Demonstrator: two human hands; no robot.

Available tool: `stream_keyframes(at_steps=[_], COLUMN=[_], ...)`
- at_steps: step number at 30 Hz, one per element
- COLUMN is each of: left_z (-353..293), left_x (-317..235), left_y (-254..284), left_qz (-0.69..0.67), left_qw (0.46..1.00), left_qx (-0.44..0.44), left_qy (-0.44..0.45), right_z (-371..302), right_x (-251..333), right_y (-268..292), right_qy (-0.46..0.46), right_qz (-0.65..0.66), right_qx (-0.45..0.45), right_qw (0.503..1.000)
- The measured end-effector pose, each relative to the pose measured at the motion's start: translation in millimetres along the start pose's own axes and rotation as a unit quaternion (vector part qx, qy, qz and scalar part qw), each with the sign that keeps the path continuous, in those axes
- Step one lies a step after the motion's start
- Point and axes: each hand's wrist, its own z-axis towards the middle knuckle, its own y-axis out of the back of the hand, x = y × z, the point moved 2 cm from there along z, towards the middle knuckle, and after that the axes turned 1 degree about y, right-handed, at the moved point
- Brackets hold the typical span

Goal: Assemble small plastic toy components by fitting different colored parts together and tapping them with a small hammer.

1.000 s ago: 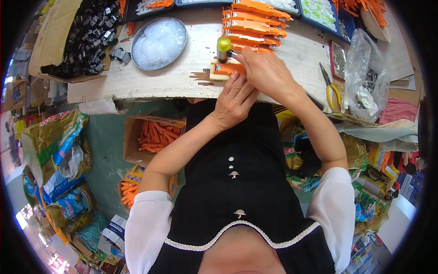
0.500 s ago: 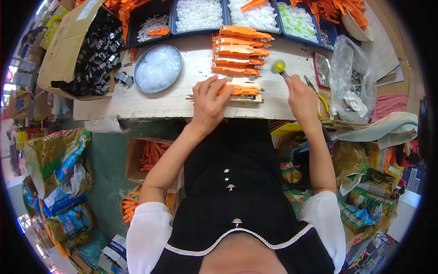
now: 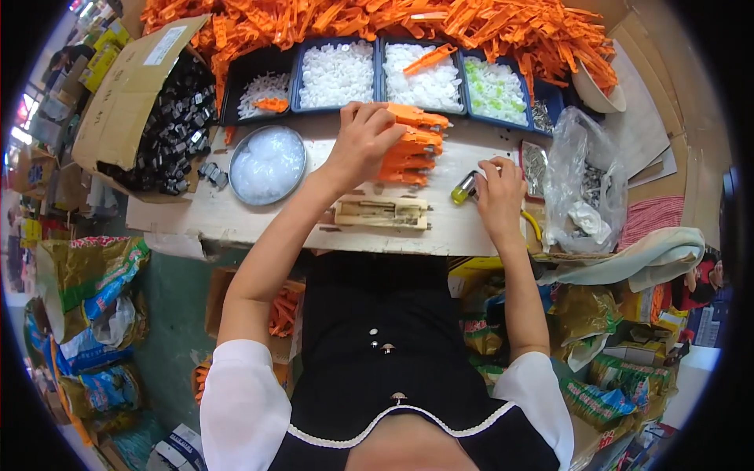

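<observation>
My left hand (image 3: 366, 143) reaches over the row of orange plastic pieces (image 3: 408, 161), its fingers closed on the left end of the farthest orange piece (image 3: 419, 118). The right ends of several similar pieces show, lined up side by side. Nearer the table's front edge sits a cream-coloured fixture (image 3: 381, 213) with its slot bare. My right hand (image 3: 501, 196) is low over the table at the right, fingers curled loosely around a small hammer. The hammer's yellow-green-tipped head (image 3: 465, 188) sticks out to the left of my thumb; its handle is mostly hidden under the hand.
Blue trays (image 3: 338, 77) of small white and green parts stand behind, before a heap of orange pieces (image 3: 503, 35). A round metal dish (image 3: 268, 165) and a carton of black parts (image 3: 129, 118) are leftward. Yellow-handled pliers (image 3: 532, 226) and a clear plastic bag (image 3: 573, 180) lie rightward.
The orange piece has left the fixture. My left hand has moved away from me to the row's far end. My right hand has lowered the hammer to the table. The view has shifted.
</observation>
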Motion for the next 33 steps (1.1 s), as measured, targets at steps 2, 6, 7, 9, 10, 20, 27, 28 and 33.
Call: stream_keyframes(at_steps=[2, 6, 7, 9, 10, 20, 27, 28, 33], left_z=[5, 6, 5, 3, 2, -76, -202, -215, -220], left_x=[8, 16, 16, 16, 18, 20, 64, 70, 81], left_y=[-9, -11, -11, -12, -14, 72, 146, 143, 129], left_qz=[0.019, -0.028, -0.028, -0.02, 0.006, 0.01, 0.035, -0.017, -0.037], left_qw=[1.0, 0.998, 0.998, 0.998, 0.999, 0.963, 0.837, 0.81, 0.813], left_qx=[0.019, 0.04, 0.037, 0.024, 0.02, -0.107, -0.215, -0.229, -0.224], left_qy=[0.001, 0.034, 0.034, 0.054, 0.047, 0.245, 0.502, 0.539, 0.536], right_z=[18, 64, 79, 112, 127, 177, 178, 179, 202], right_x=[1, 9, 9, 12, 17, 204, 229, 229, 207], right_y=[0, -2, -9, -28, -34, -101, -118, -114, -94], right_qy=[0.027, 0.076, 0.078, 0.109, 0.122, 0.339, 0.391, 0.373, -0.018], right_qz=[0.008, 0.019, 0.017, 0.006, -0.004, 0.119, 0.066, 0.125, 0.681], right_qx=[-0.045, -0.09, -0.091, -0.074, -0.065, 0.094, 0.098, 0.115, 0.321], right_qw=[0.999, 0.993, 0.993, 0.991, 0.99, 0.929, 0.913, 0.912, 0.658])
